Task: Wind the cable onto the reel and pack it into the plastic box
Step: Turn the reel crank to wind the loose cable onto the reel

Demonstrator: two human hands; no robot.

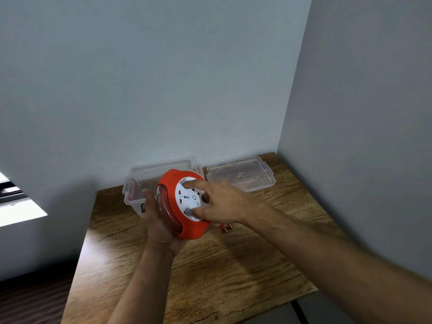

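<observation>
My left hand (157,220) holds an orange cable reel (171,185) from below and behind, above the table. The reel has a white socket face (187,197) turned up towards me. Red cable (166,209) lies wound in its groove on the left side. My right hand (219,202) rests on the white face with its fingers spread on it. The orange plug (225,228) with its metal pins pokes out under my right wrist. The clear plastic box (140,181) stands open behind the reel, partly hidden by it.
The box's clear lid (243,176) lies flat at the back right of the wooden table (222,265). Grey walls close in the table at the back and right. The table's left and front edges drop to a dark floor.
</observation>
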